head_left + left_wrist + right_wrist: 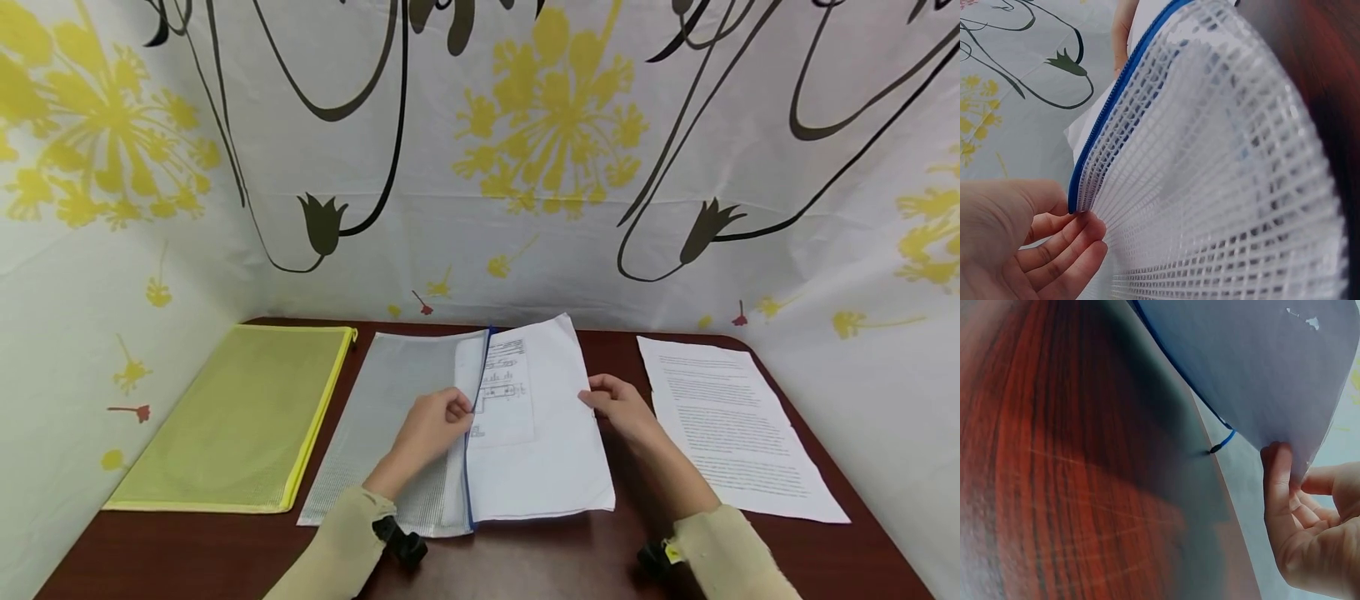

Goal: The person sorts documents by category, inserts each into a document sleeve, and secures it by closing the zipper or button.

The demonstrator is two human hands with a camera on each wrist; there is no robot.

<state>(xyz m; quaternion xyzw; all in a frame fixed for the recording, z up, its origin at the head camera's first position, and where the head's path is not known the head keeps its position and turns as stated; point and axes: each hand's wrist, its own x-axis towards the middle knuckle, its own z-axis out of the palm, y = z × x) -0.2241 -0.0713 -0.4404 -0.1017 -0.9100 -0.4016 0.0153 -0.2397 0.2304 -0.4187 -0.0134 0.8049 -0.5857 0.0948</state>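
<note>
A clear white mesh zip pouch [375, 417] with a blue zipper edge lies in the middle of the head view. My left hand [431, 429] pinches that zipper edge; in the left wrist view its thumb and fingers [1094, 228] meet at the blue zipper [1110, 106]. White paper sheets [562, 467], one with printed diagrams, lie partly inside the pouch and extend out to the right. By their right edge my right hand [618, 408] pinches the sheets, thumb and fingers on either side. The right wrist view shows the paper's underside [1260, 369] and a blue zipper pull [1224, 440].
To the left lies a yellow mesh zip pouch [232, 417]. Printed text pages [720, 425] lie at the right, close to the right forearm. The dark wooden table [540, 558] backs onto a white floral cloth [450, 167], which also hangs at both sides.
</note>
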